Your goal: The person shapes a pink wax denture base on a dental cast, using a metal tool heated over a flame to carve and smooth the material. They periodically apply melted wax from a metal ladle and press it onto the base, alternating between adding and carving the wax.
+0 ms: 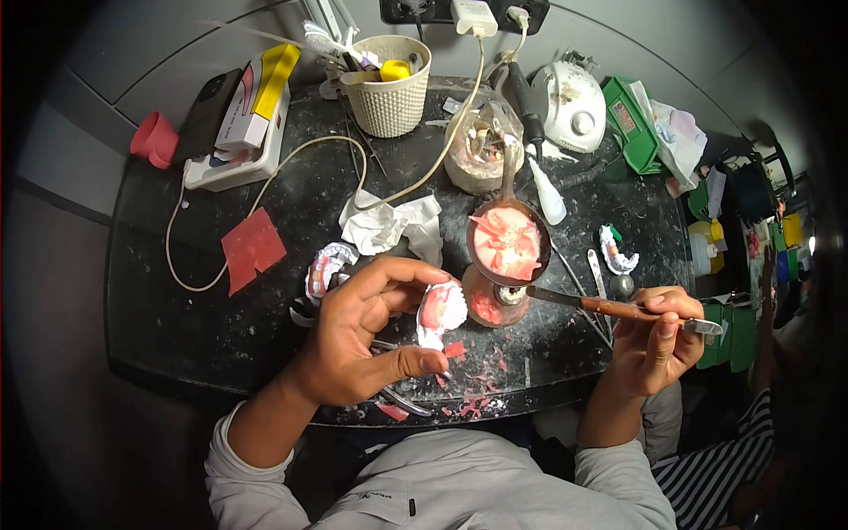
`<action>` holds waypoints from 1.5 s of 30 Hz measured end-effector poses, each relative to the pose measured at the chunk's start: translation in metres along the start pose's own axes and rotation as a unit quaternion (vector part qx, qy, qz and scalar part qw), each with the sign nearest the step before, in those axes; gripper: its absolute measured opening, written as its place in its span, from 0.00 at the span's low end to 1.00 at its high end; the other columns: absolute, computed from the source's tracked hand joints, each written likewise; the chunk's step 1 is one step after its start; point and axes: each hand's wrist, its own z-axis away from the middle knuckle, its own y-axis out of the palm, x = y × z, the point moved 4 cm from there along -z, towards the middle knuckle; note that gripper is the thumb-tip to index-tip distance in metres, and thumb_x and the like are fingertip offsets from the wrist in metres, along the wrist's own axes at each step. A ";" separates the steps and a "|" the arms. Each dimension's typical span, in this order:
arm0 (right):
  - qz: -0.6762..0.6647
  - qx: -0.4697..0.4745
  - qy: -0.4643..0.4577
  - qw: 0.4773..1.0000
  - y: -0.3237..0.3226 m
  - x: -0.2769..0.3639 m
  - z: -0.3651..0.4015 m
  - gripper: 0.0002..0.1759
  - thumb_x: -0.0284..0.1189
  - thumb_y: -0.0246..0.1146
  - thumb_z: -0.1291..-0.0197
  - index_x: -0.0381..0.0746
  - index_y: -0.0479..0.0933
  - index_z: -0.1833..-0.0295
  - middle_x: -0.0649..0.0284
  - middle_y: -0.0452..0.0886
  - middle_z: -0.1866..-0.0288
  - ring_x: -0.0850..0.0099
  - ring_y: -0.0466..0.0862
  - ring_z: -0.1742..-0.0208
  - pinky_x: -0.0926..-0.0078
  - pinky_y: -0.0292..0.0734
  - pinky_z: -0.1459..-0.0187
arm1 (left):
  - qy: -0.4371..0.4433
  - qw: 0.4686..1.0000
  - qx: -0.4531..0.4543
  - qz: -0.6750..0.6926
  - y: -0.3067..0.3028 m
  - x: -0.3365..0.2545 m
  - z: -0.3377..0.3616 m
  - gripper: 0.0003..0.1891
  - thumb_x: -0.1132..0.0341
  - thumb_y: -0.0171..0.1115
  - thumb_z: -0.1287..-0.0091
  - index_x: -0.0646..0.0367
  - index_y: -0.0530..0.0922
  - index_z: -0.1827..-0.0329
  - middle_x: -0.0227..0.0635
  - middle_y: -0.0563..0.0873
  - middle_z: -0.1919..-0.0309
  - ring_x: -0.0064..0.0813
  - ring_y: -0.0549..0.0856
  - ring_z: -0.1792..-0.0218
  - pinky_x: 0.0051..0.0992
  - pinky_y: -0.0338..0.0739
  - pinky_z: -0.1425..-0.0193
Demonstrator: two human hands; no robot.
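Between the thumb and fingers of my left hand (349, 331) is a white plaster dental cast with pink wax (449, 309) along it, tilted on its side. My right hand (655, 353) grips a wax knife (609, 307) by its brown wooden handle. Its blade points left, with the tip right at the near edge of a small dark pan (545, 256). Pink wax (506, 243), partly melted with solid pieces in it, fills the pan. Under the pan stands a glass burner (495, 309), its top partly hidden. Another dental cast (329, 269) lies behind my left hand.
Pink wax scraps (468, 406) litter the front edge. A red wax sheet (253, 250) and crumpled tissue (393, 225) lie left of the pan. Farther back are a woven basket (389, 102), a plaster-crusted container (481, 159) and a white control unit (570, 106). A cable (309, 141) crosses the table.
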 end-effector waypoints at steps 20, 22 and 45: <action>0.031 0.144 0.030 0.989 0.029 0.019 0.010 0.22 0.52 0.66 0.35 0.42 0.79 0.61 0.58 0.89 0.71 0.68 0.89 0.72 0.73 0.85 0.68 | 0.018 0.997 0.052 -0.049 0.004 0.004 0.001 0.38 0.66 0.83 0.46 0.74 0.71 0.37 0.51 0.81 0.41 0.37 0.82 0.38 0.35 0.75 0.32; 0.026 0.154 0.024 0.987 0.028 0.019 0.009 0.22 0.52 0.66 0.35 0.42 0.79 0.60 0.58 0.89 0.71 0.68 0.89 0.72 0.73 0.85 0.68 | 0.016 0.997 0.051 -0.048 0.004 0.004 0.001 0.38 0.66 0.83 0.46 0.74 0.71 0.37 0.51 0.81 0.41 0.37 0.82 0.38 0.35 0.75 0.32; 0.028 0.139 0.042 0.989 0.031 0.019 0.011 0.22 0.51 0.66 0.34 0.41 0.79 0.61 0.59 0.89 0.72 0.69 0.89 0.73 0.74 0.84 0.70 | 0.035 0.996 0.051 -0.068 0.006 0.004 -0.002 0.32 0.68 0.81 0.43 0.70 0.75 0.38 0.41 0.84 0.48 0.27 0.83 0.48 0.29 0.78 0.40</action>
